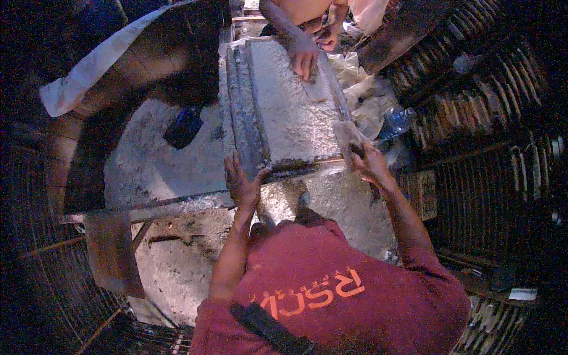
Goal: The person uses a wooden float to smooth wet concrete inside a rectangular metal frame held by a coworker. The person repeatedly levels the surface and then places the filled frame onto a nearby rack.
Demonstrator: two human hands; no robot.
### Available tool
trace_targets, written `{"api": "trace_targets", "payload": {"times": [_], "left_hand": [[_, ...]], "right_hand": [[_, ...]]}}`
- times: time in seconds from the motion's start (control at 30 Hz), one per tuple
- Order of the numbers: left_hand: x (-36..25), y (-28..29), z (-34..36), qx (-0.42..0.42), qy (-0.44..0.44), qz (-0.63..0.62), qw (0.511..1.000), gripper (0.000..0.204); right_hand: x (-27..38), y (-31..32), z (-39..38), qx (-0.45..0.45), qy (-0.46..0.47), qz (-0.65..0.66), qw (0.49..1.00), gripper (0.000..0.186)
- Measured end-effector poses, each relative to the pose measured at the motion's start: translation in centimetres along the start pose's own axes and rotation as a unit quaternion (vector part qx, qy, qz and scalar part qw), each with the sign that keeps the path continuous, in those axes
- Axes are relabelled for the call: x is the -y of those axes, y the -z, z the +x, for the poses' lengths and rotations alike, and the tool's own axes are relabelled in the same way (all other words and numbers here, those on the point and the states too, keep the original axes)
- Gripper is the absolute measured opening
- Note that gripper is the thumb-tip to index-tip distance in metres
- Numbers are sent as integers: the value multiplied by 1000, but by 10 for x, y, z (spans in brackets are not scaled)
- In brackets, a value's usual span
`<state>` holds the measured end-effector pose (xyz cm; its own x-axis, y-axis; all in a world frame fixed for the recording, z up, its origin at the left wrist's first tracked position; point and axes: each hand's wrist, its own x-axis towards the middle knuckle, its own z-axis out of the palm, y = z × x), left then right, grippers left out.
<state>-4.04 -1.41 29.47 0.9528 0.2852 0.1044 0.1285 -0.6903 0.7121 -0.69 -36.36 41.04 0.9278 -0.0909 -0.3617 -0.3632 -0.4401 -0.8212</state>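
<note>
A shallow rectangular frame [242, 112] stands in front of me, with a rough pale layer of powdery or grainy material [284, 112] in it. My left hand [244, 186] rests at its near left corner, fingers spread and thumb out along the near edge. At the near right corner, my right hand [371, 163] is closed around a pale flat trowel-like tool [348, 137] with a dark part near the fingers. Across from me, another person's hand [304, 56] presses a flat pale piece [318, 89] onto the layer.
On the left, a wide bin [127, 204] holds pale powder [142, 148] and a dark blue scoop-like container [184, 125]. Crumpled pale sheeting [361, 83] and a clear plastic bottle [397, 121] lie to the right. Slatted walls [473, 118] close in on the right side.
</note>
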Motion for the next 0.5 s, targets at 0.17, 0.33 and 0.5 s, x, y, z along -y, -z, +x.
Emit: {"api": "trace_targets", "payload": {"times": [0.17, 0.33, 0.5], "left_hand": [[-5, -1, 5, 0, -55, -32, 998, 108], [2, -2, 10, -16, -41, -24, 999, 108], [-12, 5, 3, 19, -10, -55, 998, 110]], "right_hand": [[-10, -36, 0, -115, 180, -193, 958, 38], [35, -133, -41, 51, 178, -345, 920, 40], [-9, -60, -40, 63, 118, -170, 976, 36]]}}
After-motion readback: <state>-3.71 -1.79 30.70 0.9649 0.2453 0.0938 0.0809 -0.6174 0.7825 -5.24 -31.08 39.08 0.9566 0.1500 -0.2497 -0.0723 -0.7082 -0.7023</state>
